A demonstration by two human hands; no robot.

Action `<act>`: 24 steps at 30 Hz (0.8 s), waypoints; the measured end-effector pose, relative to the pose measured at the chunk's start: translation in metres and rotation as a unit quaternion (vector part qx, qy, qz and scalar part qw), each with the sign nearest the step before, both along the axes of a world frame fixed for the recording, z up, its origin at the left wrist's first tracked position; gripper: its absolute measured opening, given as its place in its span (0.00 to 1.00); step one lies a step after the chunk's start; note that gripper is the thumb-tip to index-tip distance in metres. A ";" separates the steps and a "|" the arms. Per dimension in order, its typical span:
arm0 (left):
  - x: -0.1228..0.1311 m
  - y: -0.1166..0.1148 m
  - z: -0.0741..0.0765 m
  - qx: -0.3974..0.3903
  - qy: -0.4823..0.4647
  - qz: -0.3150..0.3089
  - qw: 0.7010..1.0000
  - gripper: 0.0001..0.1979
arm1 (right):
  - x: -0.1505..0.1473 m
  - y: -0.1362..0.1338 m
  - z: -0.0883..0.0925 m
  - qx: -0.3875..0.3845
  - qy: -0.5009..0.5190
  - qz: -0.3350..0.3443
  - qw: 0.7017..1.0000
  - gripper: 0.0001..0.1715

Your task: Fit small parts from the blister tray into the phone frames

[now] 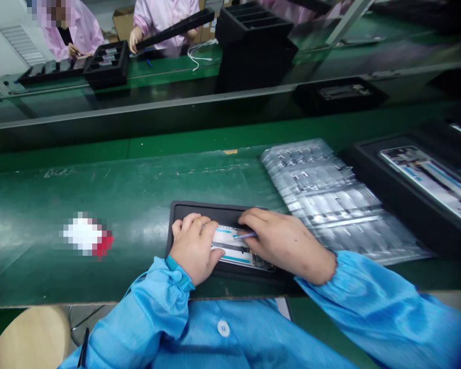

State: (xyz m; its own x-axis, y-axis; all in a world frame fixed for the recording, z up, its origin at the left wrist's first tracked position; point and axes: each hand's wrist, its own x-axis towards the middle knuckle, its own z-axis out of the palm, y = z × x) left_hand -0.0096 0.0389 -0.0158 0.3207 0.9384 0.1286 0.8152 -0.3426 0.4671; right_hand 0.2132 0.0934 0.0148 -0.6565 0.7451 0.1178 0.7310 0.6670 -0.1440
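Observation:
An open phone frame (236, 249) with blue strips on its pale inside lies in a shallow black tray (203, 207) near the front edge of the bench. Over its left end my left hand (195, 248) is curled, fingers on the far side and thumb on the near side, steadying it. A thin bluish-purple pointed tool (247, 236) is pinched in my right hand (288, 245); its tip is at the blue strip by the frame's middle. My right fingers partly hide the frame's right end. Exactly what kind of tool it is I cannot make out.
A clear plastic blister tray (330, 189) lies to the right, beside a black foam tray (372, 177) bearing another phone frame (434, 177). A blurred white-and-red item (85, 237) is on the left. Beyond the divider (149, 105), people in pink work among black trays (107, 61).

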 end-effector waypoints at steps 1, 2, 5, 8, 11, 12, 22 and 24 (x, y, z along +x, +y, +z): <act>0.000 0.000 0.000 0.000 -0.002 0.000 1.000 0.28 | 0.000 0.002 -0.001 0.003 0.003 -0.004 1.000 0.09; 0.000 0.000 0.000 0.000 -0.005 0.000 1.000 0.28 | 0.001 0.003 -0.002 0.001 0.007 -0.008 1.000 0.09; 0.000 0.000 0.000 0.003 -0.009 0.000 1.000 0.27 | 0.004 0.006 -0.003 -0.022 0.029 -0.017 0.999 0.10; 0.000 0.000 -0.001 0.002 -0.013 0.001 1.000 0.27 | 0.008 0.006 0.005 -0.050 0.099 -0.025 0.994 0.10; -0.001 0.000 -0.003 0.003 -0.026 0.000 1.000 0.26 | 0.015 0.003 0.020 -0.110 0.259 -0.073 0.957 0.08; -0.001 0.000 -0.004 0.007 -0.032 0.001 0.999 0.26 | 0.018 0.001 0.024 -0.136 0.326 -0.094 0.931 0.10; 0.002 -0.002 0.017 -0.028 -0.220 -0.029 0.975 0.12 | 0.006 -0.046 0.010 -0.249 0.565 -0.086 0.782 0.15; 0.004 -0.004 0.020 -0.036 -0.262 -0.039 0.964 0.10 | 0.002 -0.051 0.014 -0.252 0.562 -0.051 0.786 0.14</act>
